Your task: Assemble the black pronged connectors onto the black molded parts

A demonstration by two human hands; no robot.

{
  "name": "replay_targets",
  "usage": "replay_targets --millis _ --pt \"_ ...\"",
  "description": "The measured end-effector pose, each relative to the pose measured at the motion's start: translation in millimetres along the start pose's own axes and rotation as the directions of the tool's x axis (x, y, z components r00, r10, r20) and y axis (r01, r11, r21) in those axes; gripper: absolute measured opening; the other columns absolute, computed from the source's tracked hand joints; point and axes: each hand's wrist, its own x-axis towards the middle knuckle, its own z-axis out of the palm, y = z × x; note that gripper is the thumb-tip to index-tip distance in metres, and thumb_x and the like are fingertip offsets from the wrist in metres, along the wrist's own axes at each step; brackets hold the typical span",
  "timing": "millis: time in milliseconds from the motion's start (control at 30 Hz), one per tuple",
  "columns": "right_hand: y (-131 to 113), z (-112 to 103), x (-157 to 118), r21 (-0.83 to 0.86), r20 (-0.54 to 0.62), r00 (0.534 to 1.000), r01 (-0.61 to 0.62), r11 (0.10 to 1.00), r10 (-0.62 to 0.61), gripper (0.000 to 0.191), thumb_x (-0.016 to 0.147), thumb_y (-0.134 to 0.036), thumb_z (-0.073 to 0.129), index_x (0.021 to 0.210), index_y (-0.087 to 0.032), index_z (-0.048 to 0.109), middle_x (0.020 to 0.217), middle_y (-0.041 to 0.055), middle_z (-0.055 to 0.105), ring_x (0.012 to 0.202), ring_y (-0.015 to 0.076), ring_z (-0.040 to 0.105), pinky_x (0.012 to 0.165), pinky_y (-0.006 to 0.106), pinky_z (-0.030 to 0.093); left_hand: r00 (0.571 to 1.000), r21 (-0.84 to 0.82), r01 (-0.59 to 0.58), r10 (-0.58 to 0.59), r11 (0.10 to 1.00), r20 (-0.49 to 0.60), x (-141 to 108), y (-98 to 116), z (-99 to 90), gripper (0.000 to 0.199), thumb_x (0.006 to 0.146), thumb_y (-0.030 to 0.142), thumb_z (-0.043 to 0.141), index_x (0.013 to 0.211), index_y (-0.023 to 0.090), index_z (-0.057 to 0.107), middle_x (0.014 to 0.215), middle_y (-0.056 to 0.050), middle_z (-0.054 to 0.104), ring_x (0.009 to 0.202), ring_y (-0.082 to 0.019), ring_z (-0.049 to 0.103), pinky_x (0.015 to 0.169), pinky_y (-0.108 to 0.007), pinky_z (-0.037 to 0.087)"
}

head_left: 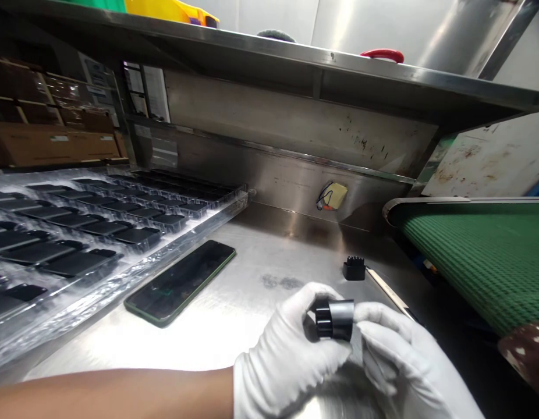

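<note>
A small black block with short pegs on one end [334, 319] sits sideways between the thumb and fingers of my white-gloved left hand [291, 349]. From the right, my gloved right hand [403, 355] has its curled fingertips at the block's smooth end; part of that contact is hard to see. A similar black block [354, 270] stands on the steel table with its pegs up. Beside it lies a thin, pale, pen-like tool [389, 291], its lower end dark. To the left of my hands a smartphone with a green edge [182, 282] lies face up.
Clear plastic trays [165, 256] with many black flat pieces cover the left side. A green conveyor belt [483, 250] runs along the right. Overhead, a steel shelf [313, 61] carries a red curved item [385, 55]. A yellow item with a cord [337, 196] is against the back panel.
</note>
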Motion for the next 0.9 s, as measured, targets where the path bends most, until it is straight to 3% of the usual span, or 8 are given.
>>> replay_targets --millis 100,200,333,433,567,667,800,900 --pt "0.6 0.3 -0.6 0.03 0.059 0.998 0.014 0.999 -0.016 0.031 0.081 -0.043 0.076 0.091 -0.014 0.068 0.042 -0.0072 0.04 0.037 0.0037 0.028 0.041 0.02 0.018 1.0 0.025 -0.016 0.015 1.0 0.004 -1.6 -2.7 0.4 0.036 0.066 0.0 0.063 0.097 0.019 0.059 0.081 0.005 0.061 0.069 -0.01 0.055 0.06 -0.019 0.046" --pt "0.4 2.8 -2.5 0.08 0.049 0.999 0.002 0.997 -0.006 0.031 0.085 -0.043 0.071 0.074 -0.015 0.064 0.042 -0.0061 0.038 0.04 0.0049 0.028 0.043 0.021 0.021 0.998 0.102 -0.053 0.057 0.993 -0.036 -1.7 -2.6 0.9 0.035 0.065 -0.001 0.061 0.094 0.018 0.061 0.074 0.005 0.059 0.061 -0.008 0.053 0.062 -0.021 0.046" --pt "1.6 3.1 -3.5 0.181 0.019 0.986 -0.166 0.969 0.165 0.048 0.085 -0.047 0.07 0.054 -0.017 0.048 0.042 -0.0054 0.036 0.04 0.0053 0.029 0.044 0.022 0.022 0.987 0.186 -0.113 0.131 0.976 -0.089 -0.2 1.1 0.9 0.031 0.065 -0.001 0.06 0.089 0.018 0.063 0.073 0.003 0.061 0.065 -0.011 0.057 0.07 -0.026 0.048" --pt "0.4 3.0 -2.6 0.243 0.092 0.954 -0.299 0.923 0.285 0.056 0.078 -0.048 0.076 0.048 -0.017 0.041 0.04 -0.0067 0.033 0.037 0.0037 0.027 0.042 0.021 0.021 0.983 0.182 -0.16 0.174 0.97 -0.065 1.0 2.1 0.0 0.027 0.066 0.001 0.064 0.085 0.019 0.065 0.084 -0.002 0.066 0.081 -0.019 0.063 0.078 -0.032 0.05" --pt "-7.4 7.1 -1.7 0.318 0.148 0.91 -0.414 0.853 0.386 0.058 0.062 -0.036 0.088 0.045 -0.017 0.036 0.039 -0.0091 0.032 0.035 0.0021 0.029 0.04 0.018 0.021 0.984 0.164 -0.166 0.175 0.972 -0.038 2.9 -1.6 -2.2 0.022 0.067 0.008 0.072 0.084 0.022 0.068 0.091 -0.004 0.068 0.088 -0.023 0.064 0.085 -0.038 0.051" --pt "-10.5 9.3 -0.1 0.404 0.144 0.876 -0.477 0.781 0.461 0.055 0.059 -0.03 0.089 0.049 -0.018 0.037 0.038 -0.0108 0.03 0.033 0.0023 0.029 0.039 0.018 0.023 0.984 0.181 -0.174 0.178 0.968 -0.008 3.6 -3.8 -4.5 0.02 0.068 0.013 0.076 0.084 0.022 0.069 0.093 -0.004 0.067 0.093 -0.026 0.064 0.089 -0.041 0.051" --pt "-4.7 7.8 0.7 0.42 0.161 0.883 -0.465 0.779 0.44 0.046 0.062 -0.029 0.088 0.054 -0.017 0.043 0.038 -0.0113 0.03 0.034 0.0029 0.026 0.039 0.019 0.021 0.98 0.219 -0.199 0.2 0.955 0.018 1.1 -2.5 -5.5 0.024 0.067 0.009 0.073 0.087 0.021 0.068 0.099 -0.005 0.066 0.099 -0.027 0.062 0.096 -0.043 0.048" --pt "-0.2 7.6 -2.2 0.328 0.104 0.942 -0.334 0.883 0.318 0.044 0.071 -0.034 0.083 0.058 -0.018 0.045 0.04 -0.0102 0.033 0.036 0.0035 0.028 0.041 0.019 0.021 0.99 0.181 -0.138 0.139 0.974 0.01 -1.0 -1.9 -2.9 0.054 0.067 0.006 0.071 0.117 0.026 0.06 0.102 -0.004 0.066 0.096 -0.025 0.064 0.094 -0.041 0.05"
